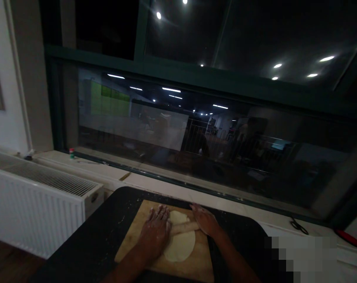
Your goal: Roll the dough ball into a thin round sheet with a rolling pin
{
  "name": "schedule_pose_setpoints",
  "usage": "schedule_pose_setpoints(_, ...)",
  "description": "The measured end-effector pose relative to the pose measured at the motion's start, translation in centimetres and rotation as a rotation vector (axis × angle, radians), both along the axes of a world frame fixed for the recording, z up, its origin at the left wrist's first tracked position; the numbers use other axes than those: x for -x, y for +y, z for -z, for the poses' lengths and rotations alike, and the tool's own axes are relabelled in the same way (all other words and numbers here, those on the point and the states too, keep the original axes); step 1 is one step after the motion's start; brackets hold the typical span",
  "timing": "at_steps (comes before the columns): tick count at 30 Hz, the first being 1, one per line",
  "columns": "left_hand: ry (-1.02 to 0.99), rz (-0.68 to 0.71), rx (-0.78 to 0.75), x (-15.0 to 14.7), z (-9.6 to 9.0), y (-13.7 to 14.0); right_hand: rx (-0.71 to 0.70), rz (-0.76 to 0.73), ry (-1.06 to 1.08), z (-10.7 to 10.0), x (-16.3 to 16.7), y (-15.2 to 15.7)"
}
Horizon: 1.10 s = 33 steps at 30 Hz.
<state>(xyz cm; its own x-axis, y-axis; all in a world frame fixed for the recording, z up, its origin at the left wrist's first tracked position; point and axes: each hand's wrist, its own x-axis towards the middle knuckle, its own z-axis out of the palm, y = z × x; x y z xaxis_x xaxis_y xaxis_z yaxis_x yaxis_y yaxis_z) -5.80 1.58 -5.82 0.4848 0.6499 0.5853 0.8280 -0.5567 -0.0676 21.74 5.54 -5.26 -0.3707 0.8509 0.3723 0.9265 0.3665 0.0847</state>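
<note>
A pale, flattened sheet of dough [180, 248] lies on a wooden board [131, 239]. Across it rests a light rolling pin [184, 227], slightly tilted in view. My left hand [158, 225], floury at the fingers and knuckles, covers the pin's left end with its fingers pointing forward. On the pin's right end sits my right hand [205, 221], its fingers bent over it and partly out of sight. Dough shows both in front of and behind the pin.
The board lies on a black table [107, 228] dusted with flour. Behind it runs a white windowsill [172, 188] under a dark window, with scissors [298, 225], a red object [348, 238] and a small red-capped container [71, 153]. A white radiator [39, 208] stands left.
</note>
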Motion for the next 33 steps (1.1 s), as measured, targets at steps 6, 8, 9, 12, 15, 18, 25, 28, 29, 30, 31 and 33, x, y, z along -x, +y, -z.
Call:
schedule_pose_setpoints(6, -0.036, 0.09, -0.062, -0.2, -0.8, -2.8, -0.052, 0.111, -0.057, 1.6, -0.7, -6.6)
schedule_pose_setpoints(8, -0.013, 0.14, -0.106, 0.5, -1.1, -4.2, -0.129, 0.122, -0.02, 2.7, -0.6, -9.3)
schedule_pose_setpoints(9, 0.008, 0.159, -0.121, 1.0, -1.3, -4.9, -0.173, 0.125, 0.002, 3.3, -0.5, -10.5)
schedule_pose_setpoints(12, 0.079, 0.184, -0.155, 2.1, -1.7, -6.6, -0.32, 0.117, 0.066, 5.0, -0.3, -12.7)
schedule_pose_setpoints(15, 0.096, 0.187, -0.176, 2.4, -1.6, -6.6, -0.351, 0.103, 0.107, 4.8, -0.1, -12.3)
schedule_pose_setpoints(18, 0.09, 0.178, -0.172, 1.6, -1.1, -4.5, -0.198, 0.136, 0.158, 1.6, 0.6, -9.5)
schedule_pose_setpoints(25, 0.032, -0.018, -0.004, -0.1, -0.8, 1.0, 0.078, 0.049, 0.204, -5.6, 2.7, -2.4)
schedule_pose_setpoints(28, 0.044, -0.058, 0.053, -0.3, -1.1, 2.2, 0.099, 0.023, 0.21, -6.1, 2.6, -0.5)
schedule_pose_setpoints(29, 0.053, -0.065, 0.071, -0.5, -1.3, 2.6, 0.104, 0.023, 0.206, -6.0, 2.4, 0.1)
schedule_pose_setpoints(30, 0.06, -0.075, 0.094, -0.6, -1.4, 3.0, 0.11, 0.022, 0.197, -5.7, 2.2, 0.7)
schedule_pose_setpoints(31, 0.064, -0.086, 0.119, -0.9, -1.6, 3.4, 0.118, 0.017, 0.184, -5.3, 1.9, 1.2)
schedule_pose_setpoints(33, 0.055, -0.106, 0.169, -1.5, -1.8, 4.0, 0.134, -0.003, 0.155, -4.3, 1.2, 2.1)
